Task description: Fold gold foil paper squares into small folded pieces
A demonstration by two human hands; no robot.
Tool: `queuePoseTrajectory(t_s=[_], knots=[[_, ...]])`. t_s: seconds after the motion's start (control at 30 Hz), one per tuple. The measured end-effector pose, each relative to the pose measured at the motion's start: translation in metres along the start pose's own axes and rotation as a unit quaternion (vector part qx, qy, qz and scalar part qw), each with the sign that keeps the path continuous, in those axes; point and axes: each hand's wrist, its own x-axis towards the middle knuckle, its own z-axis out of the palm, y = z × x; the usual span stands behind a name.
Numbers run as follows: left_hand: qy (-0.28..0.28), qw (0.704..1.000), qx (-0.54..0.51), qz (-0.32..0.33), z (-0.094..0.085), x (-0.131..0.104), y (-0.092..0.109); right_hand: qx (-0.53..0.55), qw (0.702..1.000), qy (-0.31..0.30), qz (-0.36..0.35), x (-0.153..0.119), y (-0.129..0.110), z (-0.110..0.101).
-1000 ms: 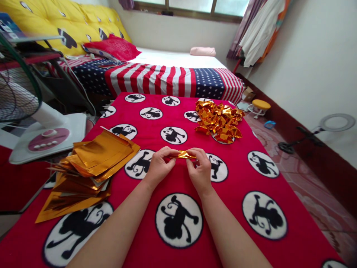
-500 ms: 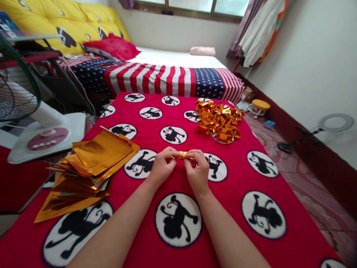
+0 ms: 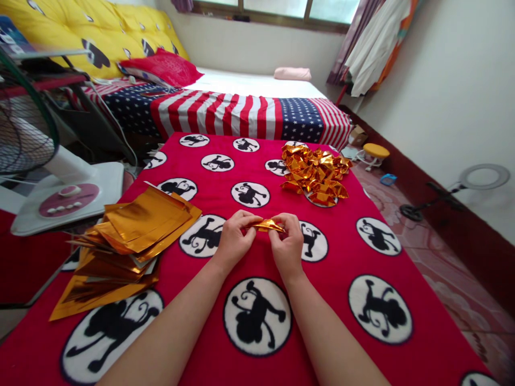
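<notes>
A small folded piece of gold foil paper (image 3: pixel 267 225) is pinched between my two hands above the red cloth. My left hand (image 3: pixel 236 234) grips its left end between thumb and fingers. At the right end, the thumb and fingers of my right hand (image 3: pixel 287 239) are closed on it. Its ends are partly hidden by my fingers. To the left lies a loose stack of flat gold foil sheets (image 3: pixel 140 220). Beyond my right hand sits a heap of folded gold foil pieces (image 3: pixel 316 169).
A red cloth (image 3: pixel 322 305) with black monkey figures in white circles covers the table. A white fan base (image 3: pixel 96 187) stands at the left edge. Behind the table is a bed with a striped, starred cover (image 3: pixel 225 115). A yellow stool (image 3: pixel 376 150) stands on the floor at right.
More of the folded gold foil paper shows between my hands, and its middle now looks raised. My fingers have shifted slightly along it. The stack and the heap are unchanged.
</notes>
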Motion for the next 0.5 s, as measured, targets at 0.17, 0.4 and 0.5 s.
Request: queuePoseTrajectory(t_s=[0.17, 0.4, 0.5], knots=[[0.025, 0.998, 0.064, 0.004, -0.005, 0.000, -0.003, -0.032, 0.997, -0.044, 0.047, 0.003, 0.013, -0.001], [0.000, 0.934, 0.356, -0.018, -0.014, -0.002, -0.005, -0.112, 0.990, -0.081, -0.012, 0.003, 0.012, -0.005], [-0.030, 0.917, 0.397, -0.005, -0.015, -0.001, -0.005, -0.149, 0.984, -0.093, -0.041, 0.005, 0.013, -0.005]])
